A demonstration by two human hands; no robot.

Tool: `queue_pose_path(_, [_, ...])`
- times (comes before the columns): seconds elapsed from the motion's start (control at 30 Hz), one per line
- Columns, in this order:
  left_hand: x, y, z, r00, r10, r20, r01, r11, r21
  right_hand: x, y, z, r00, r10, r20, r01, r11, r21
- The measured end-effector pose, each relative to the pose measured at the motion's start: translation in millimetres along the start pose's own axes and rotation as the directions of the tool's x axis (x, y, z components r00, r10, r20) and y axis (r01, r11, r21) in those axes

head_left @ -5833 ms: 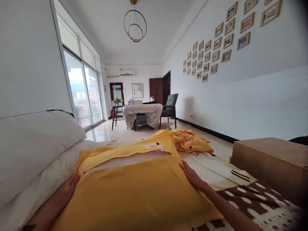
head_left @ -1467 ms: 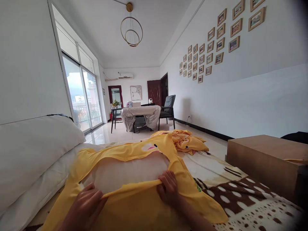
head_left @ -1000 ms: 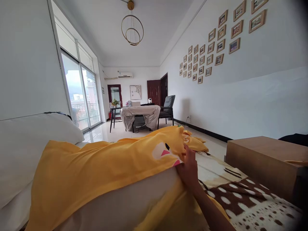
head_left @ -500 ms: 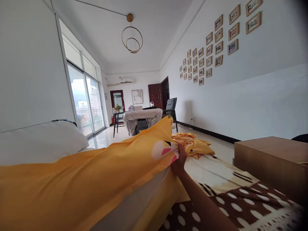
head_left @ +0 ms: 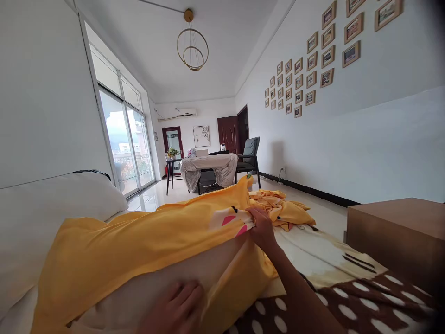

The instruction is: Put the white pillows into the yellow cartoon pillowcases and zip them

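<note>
A yellow pillowcase (head_left: 132, 241) with white and pink printed patches lies in front of me, partly over a white pillow (head_left: 153, 278). The pillow's pale side shows between the case's upper and lower layers. My right hand (head_left: 263, 228) is closed on the upper edge of the pillowcase at its right part, holding it up. My left hand (head_left: 181, 304) is at the bottom, with bent fingers pressed into the side of the pillow. Its fingertips are hard to see.
A second white pillow (head_left: 83, 197) rests on the left. Crumpled yellow cloth (head_left: 292, 213) lies beyond my right hand on a patterned brown and cream blanket (head_left: 351, 292). A brown box-like piece (head_left: 392, 232) stands right. Farther off are a covered table (head_left: 208, 162) and a chair (head_left: 249, 155).
My left hand has come into view at the bottom against the pillow. The pillowcase's left part has dropped lower and shifted right. My right hand still holds the edge.
</note>
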State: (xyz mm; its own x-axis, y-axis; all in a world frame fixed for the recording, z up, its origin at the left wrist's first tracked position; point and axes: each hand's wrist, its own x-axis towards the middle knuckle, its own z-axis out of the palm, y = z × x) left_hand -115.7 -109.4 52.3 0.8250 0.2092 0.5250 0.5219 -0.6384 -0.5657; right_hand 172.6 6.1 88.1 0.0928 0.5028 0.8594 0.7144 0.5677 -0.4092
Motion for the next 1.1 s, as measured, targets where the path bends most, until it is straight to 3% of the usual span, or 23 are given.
queue_pose_path(0.13, [40, 12, 20.8, 0.988, -0.144, 0.063, 0.138, 0.986, 0.096, -4, 4, 10, 0.984, 0.169, 0.063, -0.177, 0.969, 0.173])
queue_pose_path(0.23, [49, 13, 24.4, 0.974, -0.212, 0.083, 0.216, 0.976, -0.032, -4, -3, 16, 0.969, 0.246, 0.018, -0.237, 0.91, 0.341])
queue_pose_path(0.33, [51, -3, -1.1, 0.963, -0.269, -0.016, 0.264, 0.955, -0.138, 10, -26, 9, 0.985, 0.174, -0.015, -0.155, 0.91, 0.384])
queue_pose_path(0.47, [54, -36, -48.4, 0.948, -0.267, -0.174, 0.253, 0.962, -0.098, 23, -60, -4, 0.989, 0.096, -0.112, -0.057, 0.947, 0.316])
queue_pose_path(0.53, [52, -44, -55.8, 0.954, -0.249, -0.168, 0.235, 0.967, -0.1, 17, -65, -5, 0.985, 0.129, -0.116, -0.1, 0.968, 0.229])
queue_pose_path(0.6, [47, -41, -47.4, 0.965, -0.245, -0.097, 0.231, 0.964, -0.134, 5, -60, -3, 0.983, 0.183, 0.03, -0.184, 0.981, 0.065])
queue_pose_path(0.67, [43, -28, -29.0, 0.971, -0.236, 0.045, 0.24, 0.953, -0.185, -6, -45, -2, 0.924, 0.239, 0.3, -0.205, 0.969, -0.14])
queue_pose_path(0.73, [46, -14, -9.8, 0.958, -0.199, 0.208, 0.247, 0.939, -0.238, -10, -28, -6, 0.788, 0.273, 0.552, -0.123, 0.948, -0.294])
queue_pose_path(0.8, [59, -5, 4.8, 0.937, -0.128, 0.325, 0.236, 0.918, -0.318, -4, -13, -13, 0.655, 0.274, 0.704, -0.016, 0.937, -0.35])
queue_pose_path(0.97, [110, -5, 32.6, 0.908, -0.015, 0.419, 0.245, 0.831, -0.499, 38, -3, -19, 0.448, 0.297, 0.843, 0.144, 0.907, -0.395])
queue_pose_path(1.03, [124, -5, 46.3, 0.87, 0.022, 0.492, 0.256, 0.833, -0.491, 50, -3, -9, 0.413, 0.332, 0.848, 0.198, 0.876, -0.439])
queue_pose_path(1.1, [133, -7, 59.6, 0.83, 0.065, 0.554, 0.25, 0.844, -0.473, 56, -2, 4, 0.429, 0.365, 0.826, 0.236, 0.838, -0.492])
